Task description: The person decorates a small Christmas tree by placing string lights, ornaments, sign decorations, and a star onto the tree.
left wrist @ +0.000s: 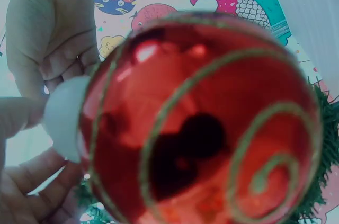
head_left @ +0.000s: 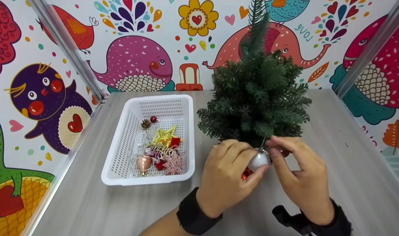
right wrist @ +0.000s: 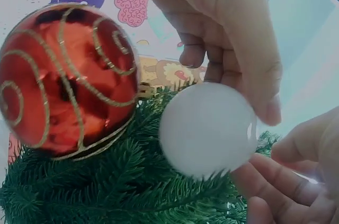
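A white ball ornament is held between the thumb and fingers of my left hand, just in front of the Christmas tree. My right hand has its thumb and forefinger at the ornament's metal cap and thin hanging string, pinching there; the exact contact is small and partly hidden. Below the left hand, a red ball ornament with gold glitter swirls appears large in the left wrist view. In the right wrist view this red ornament is beside the tree branches, apart from the white one.
To the left stands a white perforated basket holding a gold star, a pinecone, a pink snowflake and other ornaments. Patterned panels with metal posts enclose the grey table.
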`<control>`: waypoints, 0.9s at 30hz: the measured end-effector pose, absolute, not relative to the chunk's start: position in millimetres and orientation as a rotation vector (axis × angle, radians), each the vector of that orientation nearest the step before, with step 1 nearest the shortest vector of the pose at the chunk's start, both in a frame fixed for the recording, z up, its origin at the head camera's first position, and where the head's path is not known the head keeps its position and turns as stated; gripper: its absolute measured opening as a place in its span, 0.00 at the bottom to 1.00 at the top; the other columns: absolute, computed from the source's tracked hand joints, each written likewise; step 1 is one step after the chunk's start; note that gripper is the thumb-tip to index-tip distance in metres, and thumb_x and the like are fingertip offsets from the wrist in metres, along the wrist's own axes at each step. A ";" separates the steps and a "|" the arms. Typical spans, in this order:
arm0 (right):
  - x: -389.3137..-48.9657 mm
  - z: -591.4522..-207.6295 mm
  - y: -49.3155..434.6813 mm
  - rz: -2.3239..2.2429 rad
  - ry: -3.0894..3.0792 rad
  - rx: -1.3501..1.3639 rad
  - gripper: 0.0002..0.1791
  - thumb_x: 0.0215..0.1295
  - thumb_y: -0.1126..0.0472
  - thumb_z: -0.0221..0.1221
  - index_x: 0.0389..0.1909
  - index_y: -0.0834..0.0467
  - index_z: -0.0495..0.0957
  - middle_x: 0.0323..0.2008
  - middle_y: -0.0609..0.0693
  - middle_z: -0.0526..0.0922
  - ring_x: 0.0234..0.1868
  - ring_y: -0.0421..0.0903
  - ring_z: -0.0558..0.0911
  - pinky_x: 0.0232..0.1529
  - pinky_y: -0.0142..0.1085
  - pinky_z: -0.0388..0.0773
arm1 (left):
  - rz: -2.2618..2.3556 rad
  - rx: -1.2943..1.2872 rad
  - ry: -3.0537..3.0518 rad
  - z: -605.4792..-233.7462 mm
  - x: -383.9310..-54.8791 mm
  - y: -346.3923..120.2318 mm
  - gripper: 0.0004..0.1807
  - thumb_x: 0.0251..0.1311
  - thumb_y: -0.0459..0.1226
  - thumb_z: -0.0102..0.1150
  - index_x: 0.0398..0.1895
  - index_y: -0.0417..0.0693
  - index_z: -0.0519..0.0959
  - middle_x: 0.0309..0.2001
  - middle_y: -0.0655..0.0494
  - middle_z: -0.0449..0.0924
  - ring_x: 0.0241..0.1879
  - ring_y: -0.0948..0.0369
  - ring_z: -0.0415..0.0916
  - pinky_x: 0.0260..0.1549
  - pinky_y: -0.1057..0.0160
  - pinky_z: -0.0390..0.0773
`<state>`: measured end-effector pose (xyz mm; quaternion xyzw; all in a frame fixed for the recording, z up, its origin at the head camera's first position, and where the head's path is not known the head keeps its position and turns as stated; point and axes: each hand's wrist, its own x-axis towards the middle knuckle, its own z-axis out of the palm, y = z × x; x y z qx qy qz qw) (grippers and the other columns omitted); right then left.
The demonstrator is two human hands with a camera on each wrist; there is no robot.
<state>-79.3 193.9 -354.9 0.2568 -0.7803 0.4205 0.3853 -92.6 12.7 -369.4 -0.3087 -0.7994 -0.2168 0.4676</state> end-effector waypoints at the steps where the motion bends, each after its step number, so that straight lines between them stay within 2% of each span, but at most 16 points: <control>1: -79.7 -355.8 193.8 1.072 -1.977 0.658 0.14 0.75 0.62 0.60 0.54 0.67 0.83 0.43 0.57 0.87 0.44 0.35 0.80 0.48 0.21 0.72 | -0.532 -0.757 -1.962 -369.6 -92.8 12.6 0.16 0.61 0.54 0.71 0.40 0.53 0.85 0.43 0.59 0.85 0.47 0.60 0.78 0.48 0.63 0.78; 6: -78.9 -358.8 192.6 1.063 -1.943 0.678 0.19 0.78 0.54 0.58 0.50 0.68 0.84 0.42 0.58 0.86 0.45 0.36 0.81 0.51 0.21 0.73 | -0.548 -0.781 -1.971 -372.1 -93.2 10.5 0.20 0.62 0.54 0.70 0.47 0.51 0.85 0.48 0.58 0.87 0.52 0.59 0.79 0.54 0.65 0.79; 11: -73.1 -356.7 186.2 1.033 -1.819 0.728 0.21 0.77 0.53 0.59 0.42 0.70 0.85 0.38 0.62 0.86 0.46 0.41 0.83 0.56 0.22 0.75 | -0.663 -0.801 -1.841 -370.5 -97.1 2.8 0.14 0.64 0.45 0.69 0.46 0.46 0.86 0.45 0.55 0.88 0.49 0.58 0.82 0.55 0.63 0.80; 13: -71.0 -354.8 181.4 1.071 -1.699 0.840 0.18 0.76 0.58 0.61 0.38 0.72 0.84 0.33 0.62 0.85 0.41 0.43 0.83 0.52 0.24 0.79 | -0.717 -0.798 -1.744 -366.7 -102.0 -4.5 0.10 0.67 0.40 0.65 0.44 0.43 0.85 0.40 0.53 0.88 0.43 0.58 0.83 0.50 0.63 0.83; 15: -68.6 -353.1 175.2 1.106 -1.582 1.008 0.14 0.73 0.63 0.62 0.36 0.73 0.83 0.29 0.61 0.84 0.34 0.45 0.82 0.43 0.25 0.80 | -0.746 -0.769 -1.674 -360.6 -109.0 -15.1 0.08 0.71 0.38 0.61 0.41 0.41 0.85 0.36 0.52 0.87 0.38 0.58 0.83 0.44 0.64 0.85; 17: -66.6 -353.2 167.9 1.101 -1.502 1.193 0.11 0.71 0.66 0.62 0.35 0.73 0.82 0.27 0.58 0.83 0.29 0.44 0.80 0.34 0.25 0.79 | -0.770 -0.722 -1.658 -352.8 -117.8 -29.2 0.10 0.73 0.37 0.59 0.39 0.39 0.84 0.33 0.50 0.86 0.34 0.58 0.83 0.38 0.65 0.85; 19: -63.0 -356.1 159.3 1.051 -1.487 1.343 0.10 0.71 0.66 0.61 0.35 0.72 0.83 0.26 0.55 0.83 0.28 0.43 0.78 0.29 0.26 0.76 | -0.825 -0.656 -1.707 -343.8 -126.1 -45.4 0.09 0.70 0.35 0.61 0.38 0.37 0.85 0.33 0.48 0.86 0.33 0.56 0.83 0.36 0.65 0.86; 24: -54.4 -372.8 139.1 0.866 -1.625 1.504 0.08 0.71 0.63 0.60 0.38 0.63 0.85 0.30 0.48 0.84 0.29 0.39 0.78 0.30 0.26 0.73 | -0.964 -0.439 -2.022 -327.9 -148.0 -83.0 0.08 0.65 0.32 0.65 0.44 0.36 0.86 0.41 0.45 0.89 0.42 0.52 0.85 0.47 0.61 0.86; 27: -50.2 -384.5 134.5 0.822 -1.784 1.509 0.06 0.72 0.62 0.61 0.42 0.57 0.85 0.32 0.44 0.84 0.28 0.37 0.75 0.30 0.24 0.69 | -0.975 -0.337 -2.239 -336.1 -165.3 -99.5 0.10 0.69 0.35 0.63 0.48 0.40 0.87 0.45 0.46 0.89 0.46 0.53 0.85 0.53 0.59 0.83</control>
